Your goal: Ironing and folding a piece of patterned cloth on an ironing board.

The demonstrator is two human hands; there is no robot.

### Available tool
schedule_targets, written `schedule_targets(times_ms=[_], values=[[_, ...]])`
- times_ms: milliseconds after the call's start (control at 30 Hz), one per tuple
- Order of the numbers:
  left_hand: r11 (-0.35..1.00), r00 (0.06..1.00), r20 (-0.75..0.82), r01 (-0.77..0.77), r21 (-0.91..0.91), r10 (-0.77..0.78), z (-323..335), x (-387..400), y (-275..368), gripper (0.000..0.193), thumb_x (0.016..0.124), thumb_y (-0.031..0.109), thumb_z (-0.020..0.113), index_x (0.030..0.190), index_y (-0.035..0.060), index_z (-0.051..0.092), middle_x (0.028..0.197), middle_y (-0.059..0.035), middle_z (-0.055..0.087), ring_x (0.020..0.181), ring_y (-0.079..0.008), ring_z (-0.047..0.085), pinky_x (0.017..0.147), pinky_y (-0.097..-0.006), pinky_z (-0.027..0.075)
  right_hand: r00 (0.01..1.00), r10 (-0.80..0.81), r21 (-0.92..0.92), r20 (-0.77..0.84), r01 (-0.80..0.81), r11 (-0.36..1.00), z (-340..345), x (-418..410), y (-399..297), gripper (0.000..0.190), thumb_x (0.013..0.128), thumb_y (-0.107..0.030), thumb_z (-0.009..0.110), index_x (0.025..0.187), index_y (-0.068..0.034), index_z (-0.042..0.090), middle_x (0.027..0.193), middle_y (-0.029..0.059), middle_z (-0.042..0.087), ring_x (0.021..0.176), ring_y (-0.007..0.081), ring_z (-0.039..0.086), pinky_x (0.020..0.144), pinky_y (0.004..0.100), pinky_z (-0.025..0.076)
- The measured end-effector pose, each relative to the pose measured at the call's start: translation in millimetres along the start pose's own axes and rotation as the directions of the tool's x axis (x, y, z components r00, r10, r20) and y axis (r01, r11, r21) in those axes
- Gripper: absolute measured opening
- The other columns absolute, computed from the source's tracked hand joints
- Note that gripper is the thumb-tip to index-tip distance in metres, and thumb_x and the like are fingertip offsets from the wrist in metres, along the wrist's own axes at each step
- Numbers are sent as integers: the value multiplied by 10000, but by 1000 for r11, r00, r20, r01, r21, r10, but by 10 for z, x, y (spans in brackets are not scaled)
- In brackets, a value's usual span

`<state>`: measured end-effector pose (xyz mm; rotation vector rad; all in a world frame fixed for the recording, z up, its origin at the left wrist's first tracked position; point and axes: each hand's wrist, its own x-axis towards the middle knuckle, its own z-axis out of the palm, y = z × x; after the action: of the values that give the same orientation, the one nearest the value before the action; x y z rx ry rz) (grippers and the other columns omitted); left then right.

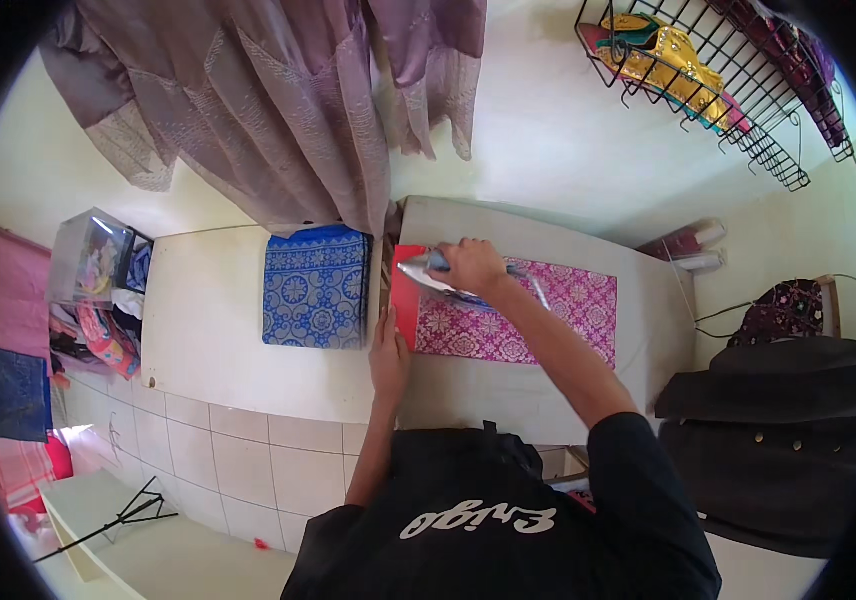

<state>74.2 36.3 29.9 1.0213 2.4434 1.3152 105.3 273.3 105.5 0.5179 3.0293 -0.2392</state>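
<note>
My right hand [471, 266] is closed around the handle of a clothes iron [414, 270], whose pointed metal tip faces left. Beneath the iron lies a folded magenta cloth [574, 311] with a pale floral pattern and a plain red band [404, 289] at its left end. My left hand [390, 356] lies along the outer edge of that band, fingers extended; whether they pinch the fabric is unclear. Part of the cloth is hidden by the iron and my right forearm. To the left sits a folded blue patterned cloth [315, 292].
The magenta cloth rests on a pale padded surface [465, 405], beside a white tabletop [203, 300]. A mauve garment [270, 112] hangs above. At upper right, a black wire rack [773, 150] holds yellow fabric [679, 64]. Dark garments [765, 450] hang at right.
</note>
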Motion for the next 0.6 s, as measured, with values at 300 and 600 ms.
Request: schedule_targets(times_ms=[300, 600], values=[[980, 991, -94, 75, -183, -93, 60, -31, -183, 426, 1060, 162, 392, 1451, -4, 419, 1379, -260, 535, 1266, -391, 538, 1056, -413, 421, 986, -157, 81, 51, 152, 985, 114, -195, -188, 508, 797, -565, 664, 1033, -119, 717, 804, 188, 699, 762, 358, 704, 710, 470, 572], [932, 936, -199, -323, -163, 289, -119, -10, -26, 643, 1075, 398, 196, 1520, -63, 245, 1585, -235, 265, 1469, -379, 263, 1204, -449, 180, 976, -207, 167, 66, 194, 967, -53, -884, -372, 502, 821, -571, 653, 1100, -157, 710, 763, 177, 700, 705, 341, 705, 656, 479, 570]])
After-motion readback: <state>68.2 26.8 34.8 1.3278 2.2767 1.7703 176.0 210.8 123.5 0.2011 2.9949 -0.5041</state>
